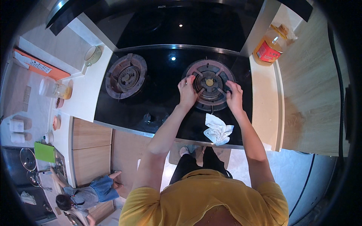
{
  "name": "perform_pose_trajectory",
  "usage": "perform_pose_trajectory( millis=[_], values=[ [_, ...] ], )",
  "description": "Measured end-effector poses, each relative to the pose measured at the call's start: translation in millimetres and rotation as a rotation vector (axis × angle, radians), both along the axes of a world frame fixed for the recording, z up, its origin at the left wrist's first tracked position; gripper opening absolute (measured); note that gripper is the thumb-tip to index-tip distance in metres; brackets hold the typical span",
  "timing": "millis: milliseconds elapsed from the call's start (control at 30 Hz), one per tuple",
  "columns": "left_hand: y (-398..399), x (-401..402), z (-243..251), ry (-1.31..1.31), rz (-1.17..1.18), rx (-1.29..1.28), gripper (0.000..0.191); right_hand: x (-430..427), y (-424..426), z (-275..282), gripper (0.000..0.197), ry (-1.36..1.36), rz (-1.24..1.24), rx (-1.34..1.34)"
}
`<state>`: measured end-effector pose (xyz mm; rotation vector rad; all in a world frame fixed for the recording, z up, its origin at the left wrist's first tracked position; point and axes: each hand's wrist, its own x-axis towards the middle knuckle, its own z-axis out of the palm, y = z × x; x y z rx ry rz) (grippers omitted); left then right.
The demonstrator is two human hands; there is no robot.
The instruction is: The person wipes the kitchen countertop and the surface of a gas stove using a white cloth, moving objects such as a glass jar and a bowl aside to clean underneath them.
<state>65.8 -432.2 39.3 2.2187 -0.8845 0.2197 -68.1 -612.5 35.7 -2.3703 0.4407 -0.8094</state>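
Observation:
In front of me, the right burner's round metal pan support (204, 63) sits on the black glass gas hob (167, 84). My left hand (187, 91) has its fingers curled at the support's left rim. On the opposite rim, my right hand (234, 97) grips with thumb and fingers. The yellowish burner cap (209, 82) shows in the middle between my hands. A crumpled white cloth (217, 130) lies on the glass near the hob's front edge, between my forearms. To the left is the second burner with its pan support (112, 89).
An oil bottle (267, 52) stands on the right ledge. A cup (93, 55) and jars (62, 91) line the left counter. Control knobs (147, 117) sit at the hob's front. Another person (84, 195) is at the sink, lower left, by a green board (44, 152).

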Motion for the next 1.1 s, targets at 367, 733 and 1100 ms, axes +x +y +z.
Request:
perform_pose_trajectory(
  millis=[367, 733, 1100],
  values=[
    [57, -121, -18, 0.209, -0.055, -0.312, 0.036, -123, 123, -16, 0.053, 0.416, 0.221, -0.168],
    [-8, -21, 14, -0.097, -0.409, 0.046, 0.031, -127, 119, -31, 0.043, 0.289, 0.168, -0.111],
    [-37, -14, 0, -0.260, -0.458, 0.232, 0.030, -129, 113, -35, 0.045, 0.295, 0.180, -0.085]
  ],
)
